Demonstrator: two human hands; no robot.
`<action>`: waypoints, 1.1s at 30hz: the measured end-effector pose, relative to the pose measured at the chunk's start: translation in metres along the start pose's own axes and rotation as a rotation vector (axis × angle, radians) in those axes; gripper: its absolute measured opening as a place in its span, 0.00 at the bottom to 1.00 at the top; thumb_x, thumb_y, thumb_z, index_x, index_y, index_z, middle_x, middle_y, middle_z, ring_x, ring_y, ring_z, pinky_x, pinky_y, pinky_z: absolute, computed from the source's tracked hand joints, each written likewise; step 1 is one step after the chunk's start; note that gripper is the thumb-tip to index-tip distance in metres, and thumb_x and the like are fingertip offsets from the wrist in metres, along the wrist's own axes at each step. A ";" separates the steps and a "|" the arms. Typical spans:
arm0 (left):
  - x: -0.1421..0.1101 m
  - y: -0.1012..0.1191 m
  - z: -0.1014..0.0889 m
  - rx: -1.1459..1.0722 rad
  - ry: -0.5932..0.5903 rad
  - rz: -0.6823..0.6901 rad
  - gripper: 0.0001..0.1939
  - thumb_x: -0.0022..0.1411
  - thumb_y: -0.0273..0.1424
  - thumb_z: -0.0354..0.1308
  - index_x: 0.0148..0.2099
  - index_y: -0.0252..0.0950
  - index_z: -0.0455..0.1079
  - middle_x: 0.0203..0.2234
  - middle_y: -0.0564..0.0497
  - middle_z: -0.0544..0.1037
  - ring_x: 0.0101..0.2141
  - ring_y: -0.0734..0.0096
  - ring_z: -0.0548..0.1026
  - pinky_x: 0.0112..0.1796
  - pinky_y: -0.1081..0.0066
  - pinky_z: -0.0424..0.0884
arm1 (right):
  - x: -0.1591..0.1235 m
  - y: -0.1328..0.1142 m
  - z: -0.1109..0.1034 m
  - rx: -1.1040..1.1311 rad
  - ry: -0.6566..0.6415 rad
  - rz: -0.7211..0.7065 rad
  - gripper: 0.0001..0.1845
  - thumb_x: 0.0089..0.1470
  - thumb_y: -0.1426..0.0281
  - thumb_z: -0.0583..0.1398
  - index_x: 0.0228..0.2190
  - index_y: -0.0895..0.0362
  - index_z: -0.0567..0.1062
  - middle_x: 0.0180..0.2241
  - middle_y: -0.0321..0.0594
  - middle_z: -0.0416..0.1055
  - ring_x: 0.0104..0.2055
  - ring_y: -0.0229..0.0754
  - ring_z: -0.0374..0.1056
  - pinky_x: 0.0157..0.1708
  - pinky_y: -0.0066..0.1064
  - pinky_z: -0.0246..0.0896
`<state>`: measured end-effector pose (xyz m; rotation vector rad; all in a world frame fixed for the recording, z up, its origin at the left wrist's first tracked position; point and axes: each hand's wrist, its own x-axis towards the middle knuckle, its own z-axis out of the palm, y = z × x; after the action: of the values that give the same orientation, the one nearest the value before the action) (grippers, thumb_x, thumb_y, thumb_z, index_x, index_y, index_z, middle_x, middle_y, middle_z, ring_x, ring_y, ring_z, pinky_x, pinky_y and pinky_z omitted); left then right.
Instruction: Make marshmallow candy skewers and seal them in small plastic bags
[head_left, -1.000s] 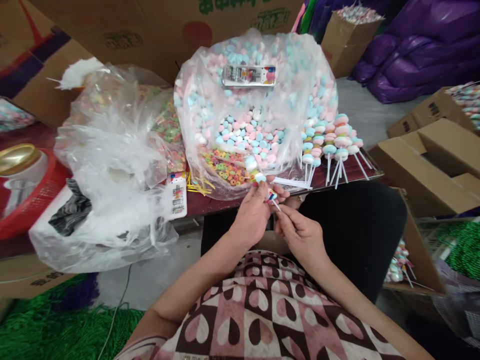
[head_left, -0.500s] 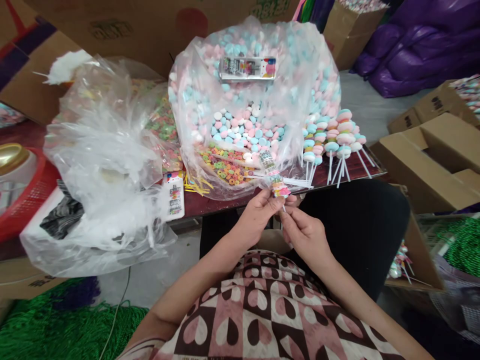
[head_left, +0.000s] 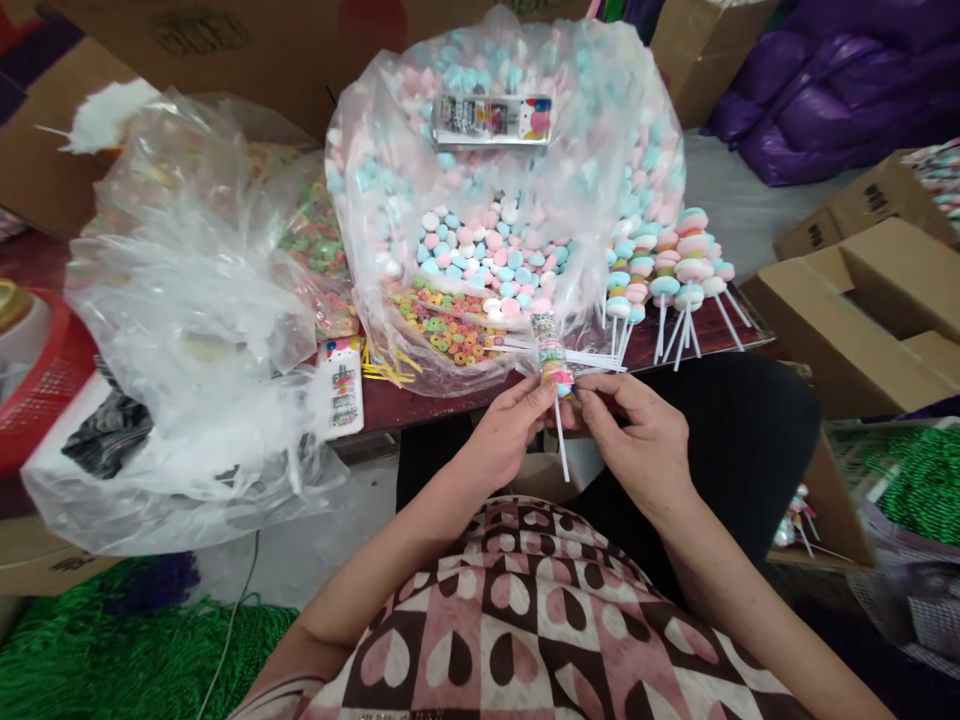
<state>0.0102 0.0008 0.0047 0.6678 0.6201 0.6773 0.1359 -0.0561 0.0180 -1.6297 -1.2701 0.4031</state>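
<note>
My left hand (head_left: 504, 435) is closed around the lower end of a candy skewer (head_left: 552, 352) in a printed clear wrapper. Its white stick (head_left: 562, 445) hangs down between my hands. With finger and thumb, my right hand (head_left: 646, 432) pinches the wrapper's lower right edge. Just beyond stands a large clear bag (head_left: 382, 200) of pink, blue and white marshmallows (head_left: 504, 262), with colourful ring candies (head_left: 450, 322) at its front. White sticks (head_left: 596, 360) lie beside that bag. Unwrapped marshmallow skewers (head_left: 691, 262) are grouped at the right.
A stack of printed wrappers (head_left: 491, 120) rests on the big bag, and another (head_left: 343, 390) lies on the table (head_left: 442, 408). To the left are a crumpled plastic bag (head_left: 202, 320) and a red basket (head_left: 45, 400). Open cardboard boxes (head_left: 840, 330) stand at the right.
My right hand has moved from the stick up to the wrapper's lower edge, leaving the stick exposed. My left hand still holds the skewer. The view has shifted slightly.
</note>
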 end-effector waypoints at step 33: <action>-0.005 0.004 0.004 0.039 -0.015 -0.155 0.03 0.54 0.28 0.54 0.33 0.37 0.61 0.14 0.63 0.57 0.12 0.84 0.54 0.15 0.79 0.51 | 0.003 0.017 0.003 0.211 -0.226 0.207 0.05 0.52 0.68 0.58 0.27 0.56 0.71 0.20 0.32 0.66 0.21 0.34 0.61 0.22 0.26 0.57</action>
<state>0.0085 -0.0022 0.0116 0.6527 0.6651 0.5168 0.1447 -0.0511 0.0032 -1.5706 -1.1798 0.8409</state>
